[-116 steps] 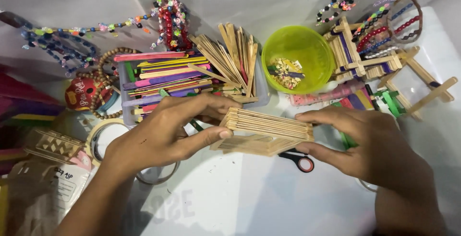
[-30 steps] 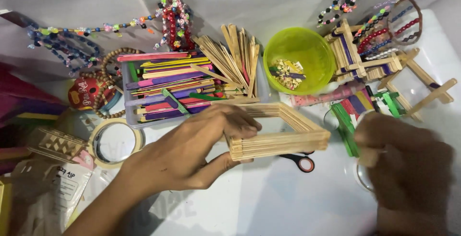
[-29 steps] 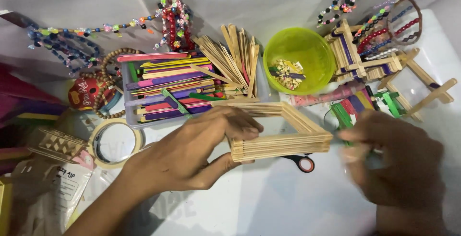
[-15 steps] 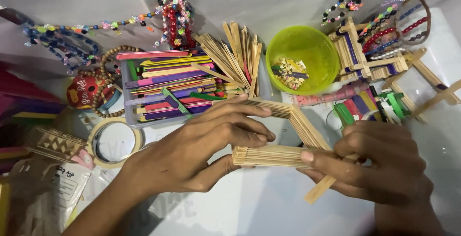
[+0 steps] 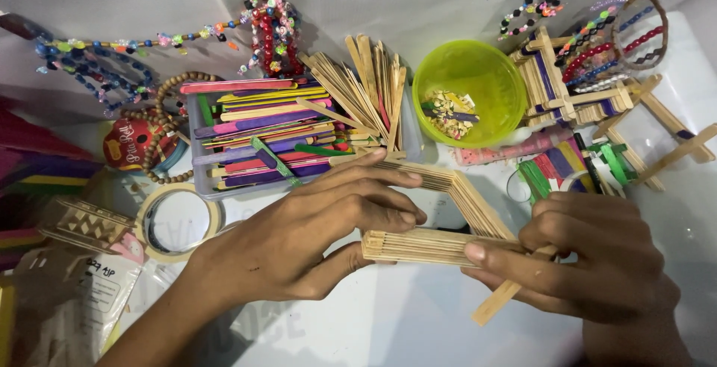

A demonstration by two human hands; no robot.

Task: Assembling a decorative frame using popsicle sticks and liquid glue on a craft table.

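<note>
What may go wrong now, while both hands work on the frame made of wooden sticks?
1. The left hand grips the stick frame only at one side; pressure from the right hand might twist its layered walls apart.
2. The loose stick in the right hand sits slanted under the frame's corner and may go on crooked.
3. The green bowl stands close behind; a frame that slips backward might knock it.

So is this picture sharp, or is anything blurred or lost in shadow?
Head view: both hands, left and right, and the craft-stick frame look sharp; light is soft and even, without strong glare; the far left edge by the tape roll falls into dimmer shadow.
</note>
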